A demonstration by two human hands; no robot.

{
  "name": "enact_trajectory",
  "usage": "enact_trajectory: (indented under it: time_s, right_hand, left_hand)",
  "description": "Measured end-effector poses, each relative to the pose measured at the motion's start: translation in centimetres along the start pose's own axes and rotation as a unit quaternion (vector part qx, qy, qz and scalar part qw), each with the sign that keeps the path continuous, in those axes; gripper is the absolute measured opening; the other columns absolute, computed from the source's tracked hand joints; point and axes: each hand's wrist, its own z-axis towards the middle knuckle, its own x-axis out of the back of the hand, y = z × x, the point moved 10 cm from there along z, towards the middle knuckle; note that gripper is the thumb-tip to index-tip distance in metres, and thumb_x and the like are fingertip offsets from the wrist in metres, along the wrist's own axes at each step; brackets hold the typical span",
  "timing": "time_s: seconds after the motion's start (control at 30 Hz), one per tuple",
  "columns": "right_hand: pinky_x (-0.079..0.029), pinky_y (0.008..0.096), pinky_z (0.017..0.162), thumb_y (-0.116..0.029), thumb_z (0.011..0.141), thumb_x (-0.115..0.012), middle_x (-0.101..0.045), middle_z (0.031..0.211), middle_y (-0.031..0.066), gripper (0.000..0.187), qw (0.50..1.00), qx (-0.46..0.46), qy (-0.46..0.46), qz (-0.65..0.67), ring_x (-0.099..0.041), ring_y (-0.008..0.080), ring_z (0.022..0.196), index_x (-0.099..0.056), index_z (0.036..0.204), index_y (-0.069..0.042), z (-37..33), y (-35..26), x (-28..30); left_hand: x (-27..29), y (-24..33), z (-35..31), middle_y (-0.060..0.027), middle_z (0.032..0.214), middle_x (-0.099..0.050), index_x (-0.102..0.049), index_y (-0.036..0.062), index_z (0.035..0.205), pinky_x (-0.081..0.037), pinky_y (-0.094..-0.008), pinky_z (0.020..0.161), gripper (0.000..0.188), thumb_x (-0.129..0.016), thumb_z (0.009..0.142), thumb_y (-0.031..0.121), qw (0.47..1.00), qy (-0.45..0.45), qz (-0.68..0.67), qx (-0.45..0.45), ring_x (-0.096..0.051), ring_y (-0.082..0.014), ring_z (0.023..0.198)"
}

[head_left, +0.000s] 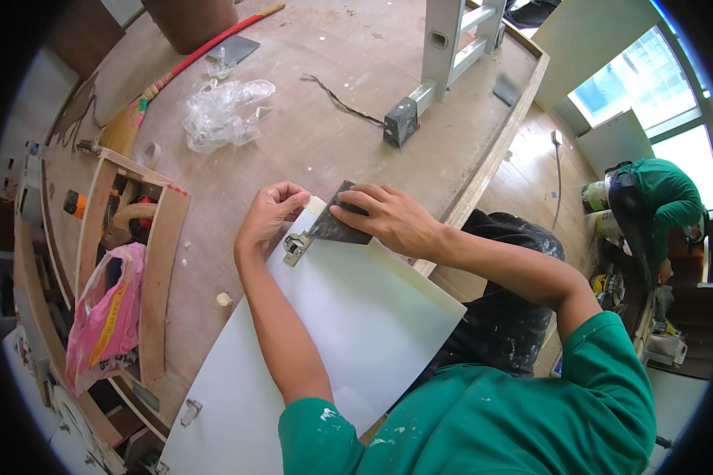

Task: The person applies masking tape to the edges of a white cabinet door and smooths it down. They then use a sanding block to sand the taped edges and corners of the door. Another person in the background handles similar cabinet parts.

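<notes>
A white cabinet door panel [325, 309] lies in front of me, with a metal hinge [295, 248] near its far corner and a second hinge [191, 412] further down its left side. Pale yellowish strips run along its far edge. At that corner, my left hand [271, 215] has thumb and fingers pinched together beside the strip; what they hold, if anything, is hidden. My right hand [392, 218] grips a dark grey sheet, apparently sandpaper [337, 226], and presses it against the panel's far edge next to the hinge.
A wooden tool tray [166, 277] with a pink plastic bag [111, 309] stands left. Beyond lie a clear plastic bag [226, 115], a red-handled broom [206, 51] and a black cord [341, 103]. A ladder foot [402, 123] stands far right. Another person [665, 198] bends beside buckets at right.
</notes>
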Motion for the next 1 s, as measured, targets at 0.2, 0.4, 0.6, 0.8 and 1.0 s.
enact_trajectory:
  time_s: [0.2, 0.4, 0.6, 0.8, 1.0]
  right_hand:
    - [-0.048, 0.0379, 0.097, -0.010, 0.083, -0.062, -0.054, 0.131, 0.0088, 0.055, 1.000, 0.013, 0.018, -0.008, -0.051, 0.0250, 0.125, -0.057, 0.137, -0.006, 0.3, -0.4, -1.1]
    - [-0.048, 0.0394, 0.098, -0.008, 0.082, -0.062, -0.054, 0.134, 0.0099, 0.056, 0.999, -0.027, 0.038, 0.005, -0.051, 0.0271, 0.126, -0.058, 0.137, -0.007, 0.4, -0.3, -1.1]
    - [-0.051, 0.0426, 0.094, 0.009, 0.074, -0.062, -0.061, 0.124, 0.0122, 0.056, 0.973, -0.158, 0.143, 0.087, -0.058, 0.0335, 0.113, -0.067, 0.127, -0.009, -1.0, 4.8, 2.9]
    - [-0.049, 0.0430, 0.098, 0.003, 0.079, -0.062, -0.060, 0.128, 0.0117, 0.057, 0.985, -0.133, 0.110, 0.026, -0.057, 0.0323, 0.117, -0.063, 0.133, -0.012, -2.6, 4.4, 4.0]
    - [-0.044, 0.0406, 0.100, -0.009, 0.078, -0.069, -0.053, 0.133, 0.0069, 0.063, 0.998, -0.062, 0.015, -0.010, -0.050, 0.0257, 0.125, -0.056, 0.139, -0.013, -0.3, 0.2, 0.6]
  left_hand:
    - [0.1, 0.1, 0.2, -0.0013, 0.086, -0.068, -0.068, 0.0041, 0.096, -0.051, -0.0242, 0.070, 0.014, -0.073, 0.093, 0.017, 1.000, -0.006, 0.020, 0.007, -0.061, -0.0078, 0.076]
    - [-0.1, 0.7, 0.3, -0.0019, 0.086, -0.068, -0.068, 0.0030, 0.095, -0.053, -0.0244, 0.072, 0.012, -0.074, 0.093, 0.014, 1.000, -0.019, 0.004, -0.019, -0.062, -0.0078, 0.077]
    - [-0.1, 0.5, 0.3, 0.0007, 0.087, -0.068, -0.067, 0.0067, 0.095, -0.051, -0.0245, 0.074, 0.012, -0.074, 0.093, 0.017, 0.999, -0.018, 0.023, -0.013, -0.063, -0.0074, 0.078]
    - [-0.1, 0.9, 0.3, -0.0021, 0.084, -0.068, -0.068, 0.0026, 0.095, -0.053, -0.0254, 0.072, 0.013, -0.074, 0.092, 0.014, 0.999, -0.008, 0.029, -0.011, -0.063, -0.0094, 0.075]
    - [0.4, 0.8, -0.1, -0.0029, 0.087, -0.069, -0.068, 0.0007, 0.099, -0.053, -0.0256, 0.073, 0.016, -0.074, 0.091, 0.013, 1.000, 0.000, 0.019, 0.000, -0.063, -0.0101, 0.076]
